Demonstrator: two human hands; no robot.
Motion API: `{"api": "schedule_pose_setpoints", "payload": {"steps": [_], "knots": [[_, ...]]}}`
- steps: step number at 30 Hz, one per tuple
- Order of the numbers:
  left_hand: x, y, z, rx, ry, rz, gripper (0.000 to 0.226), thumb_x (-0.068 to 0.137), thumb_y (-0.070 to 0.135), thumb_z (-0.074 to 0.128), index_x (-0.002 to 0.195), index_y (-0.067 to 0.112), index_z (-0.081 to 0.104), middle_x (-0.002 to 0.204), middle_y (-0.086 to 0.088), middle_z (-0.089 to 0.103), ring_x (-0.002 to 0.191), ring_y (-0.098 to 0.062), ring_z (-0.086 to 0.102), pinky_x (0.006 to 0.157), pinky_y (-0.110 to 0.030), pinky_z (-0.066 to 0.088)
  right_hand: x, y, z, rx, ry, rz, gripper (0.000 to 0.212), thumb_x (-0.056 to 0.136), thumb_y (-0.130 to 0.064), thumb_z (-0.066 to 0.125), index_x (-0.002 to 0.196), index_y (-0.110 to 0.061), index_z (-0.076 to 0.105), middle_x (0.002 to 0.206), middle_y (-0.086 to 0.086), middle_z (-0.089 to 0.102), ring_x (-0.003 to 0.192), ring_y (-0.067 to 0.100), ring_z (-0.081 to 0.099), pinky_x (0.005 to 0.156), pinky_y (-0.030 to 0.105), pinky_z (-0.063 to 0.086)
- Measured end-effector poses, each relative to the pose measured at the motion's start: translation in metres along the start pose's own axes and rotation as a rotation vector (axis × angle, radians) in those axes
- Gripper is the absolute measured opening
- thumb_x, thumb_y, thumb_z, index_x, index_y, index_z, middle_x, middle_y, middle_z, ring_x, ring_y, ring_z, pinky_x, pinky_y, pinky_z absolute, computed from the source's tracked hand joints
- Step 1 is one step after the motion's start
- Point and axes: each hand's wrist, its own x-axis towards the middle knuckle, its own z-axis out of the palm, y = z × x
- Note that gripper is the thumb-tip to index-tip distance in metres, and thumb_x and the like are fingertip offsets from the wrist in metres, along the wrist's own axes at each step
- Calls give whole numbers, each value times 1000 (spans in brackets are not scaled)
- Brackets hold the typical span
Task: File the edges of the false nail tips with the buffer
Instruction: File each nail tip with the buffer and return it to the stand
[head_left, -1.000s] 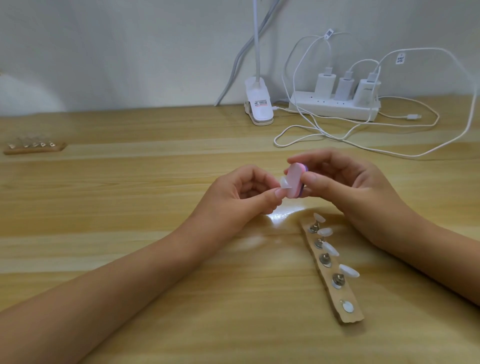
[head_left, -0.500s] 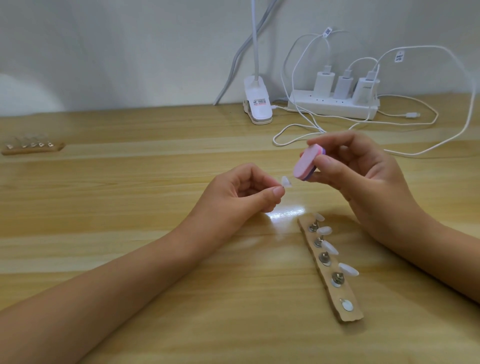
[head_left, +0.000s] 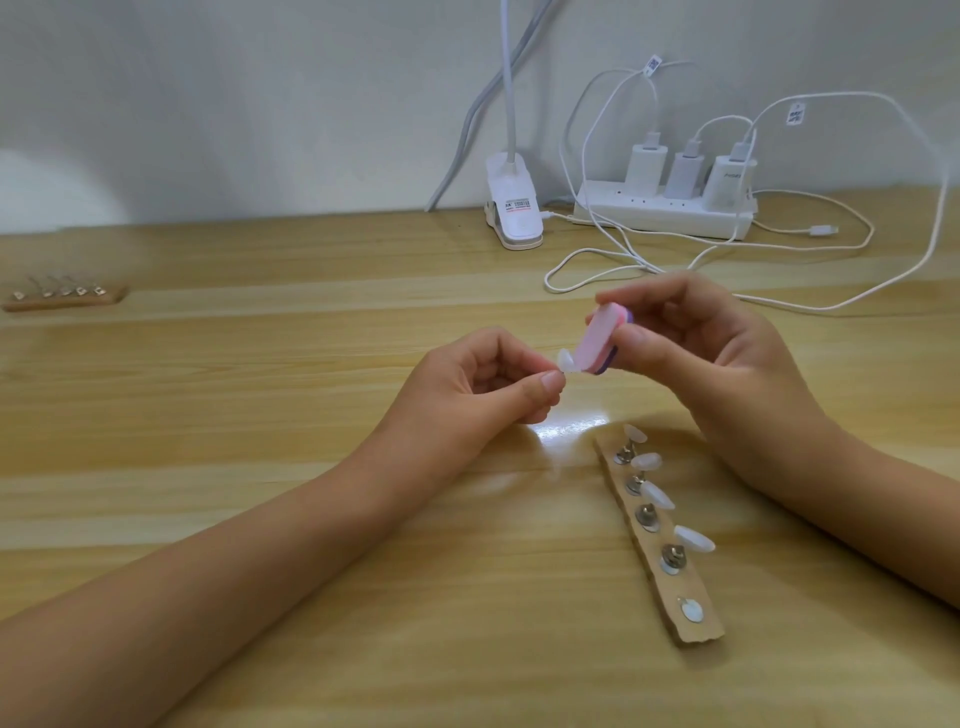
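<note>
My left hand (head_left: 483, 382) pinches a small clear false nail tip (head_left: 567, 359) between thumb and forefinger above the table. My right hand (head_left: 722, 358) grips a pink buffer block (head_left: 757, 338) with a purple back, tilted, and its lower end touches the nail tip. Below my right hand lies a cardboard strip (head_left: 655, 558) with metal studs; several of them carry clear nail tips (head_left: 693, 538), and the nearest stud is bare.
A second strip with stands (head_left: 62, 297) lies at the far left of the wooden table (head_left: 260, 415). At the back stand a white clip lamp base (head_left: 514, 208) and a power strip (head_left: 670, 210) with chargers, with white cables (head_left: 779, 301) looping behind my right hand.
The buffer lifted up and away from the nail tip, then came back down; it now touches the tip again. My left hand stayed almost still.
</note>
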Motion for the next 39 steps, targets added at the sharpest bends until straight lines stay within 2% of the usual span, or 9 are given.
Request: {"api": "schedule_pose_setpoints", "payload": {"steps": [4, 7, 12, 16, 23, 26, 30, 36, 39], "knots": [[1, 0, 0, 3, 1, 5, 5, 84, 13, 70, 88, 13, 68, 75, 1, 68, 69, -8, 62, 68, -17, 49, -1, 0, 1, -56, -83, 54, 26, 84, -17, 65, 109, -8, 65, 92, 6, 73, 87, 15, 70, 87, 29, 56], [0, 0, -1, -2, -2, -3, 6, 86, 11, 70, 90, 15, 69, 76, 1, 68, 70, -8, 62, 70, -17, 49, 0, 0, 0, -39, 16, -13, 26, 84, -17, 65, 109, -11, 65, 98, 8, 70, 94, 18, 68, 93, 37, 55], [0, 1, 0, 21, -5, 5, 6, 88, 7, 68, 88, 13, 67, 74, 1, 67, 67, -9, 60, 68, -16, 48, -1, 2, 1, -65, -58, 31, 25, 84, -18, 66, 108, -12, 66, 95, 4, 73, 93, 15, 69, 89, 30, 56], [-1, 2, 1, 34, -4, 9, 8, 88, 6, 67, 85, 14, 66, 71, 1, 65, 64, -7, 59, 67, -14, 47, -1, 0, 0, -61, -32, 24, 24, 84, -18, 66, 107, -13, 66, 95, 6, 73, 93, 17, 69, 91, 35, 56], [-1, 2, 1, 73, 6, 6, 9, 88, 7, 68, 82, 12, 63, 71, -1, 65, 65, -8, 58, 67, -14, 47, -2, -1, 2, -74, -32, 49, 26, 81, -20, 67, 105, -12, 67, 95, 12, 73, 91, 14, 70, 89, 35, 56], [-1, 3, 1, 77, 4, 6, 10, 88, 8, 68, 81, 14, 64, 73, -2, 65, 66, -8, 59, 68, -16, 47, -1, -1, 1, -88, -10, 36, 26, 82, -18, 67, 107, -11, 66, 97, 8, 73, 93, 15, 69, 89, 34, 57], [-1, 3, 1, 82, 1, 2, 10, 88, 9, 69, 82, 14, 64, 74, -3, 65, 67, -9, 60, 68, -17, 48, -2, 0, 1, -90, -23, 58, 27, 82, -19, 67, 108, -11, 67, 96, 8, 73, 92, 17, 69, 92, 42, 55], [-1, 4, 1, 93, -7, 0, 12, 88, 7, 69, 80, 15, 65, 71, -2, 63, 64, -8, 57, 66, -15, 47, -1, 0, 0, -75, -23, 57, 27, 84, -17, 65, 110, -9, 66, 93, 9, 72, 89, 15, 69, 90, 35, 56], [-2, 4, 2, 132, -20, -7, 12, 87, 9, 70, 79, 17, 66, 68, 3, 63, 63, -8, 57, 66, -16, 47, 1, -1, 0, -57, -42, 55, 24, 86, -14, 63, 110, -9, 66, 91, 7, 72, 86, 12, 68, 85, 25, 54]]}}
